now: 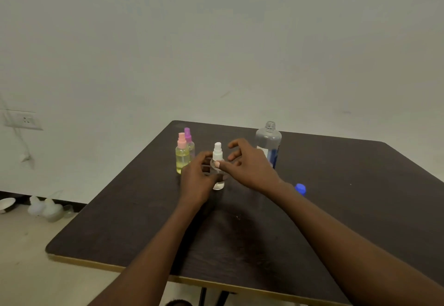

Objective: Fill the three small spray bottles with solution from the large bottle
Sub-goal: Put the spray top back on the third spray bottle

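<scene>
The left hand (198, 177) wraps its fingers round the body of the clear spray bottle (218, 154), which stands upright on the bench (360, 204) near its middle. The right hand (251, 165) is released: its thumb tip touches the bottle just under the white sprayer collar, while its fingers arch loosely, apart from the sprayer head, and hold nothing. The white sprayer sits on the bottle's neck.

Just left of the left hand stands the yellow spray bottle (182, 158) with a pink sprayer. Close behind it is the purple-capped spray bottle (189, 138); I cannot tell whether the two touch. Behind the right hand the large bottle (268, 141) stands upright, its threaded neck bare. The blue cap (300, 189) lies on the bench just right of the right forearm.

Beyond the bench's left edge, a wall socket (26, 120) is set in the pale wall. Some whitish containers (44, 207) and a paper bowl (6, 205) lie on the floor.
</scene>
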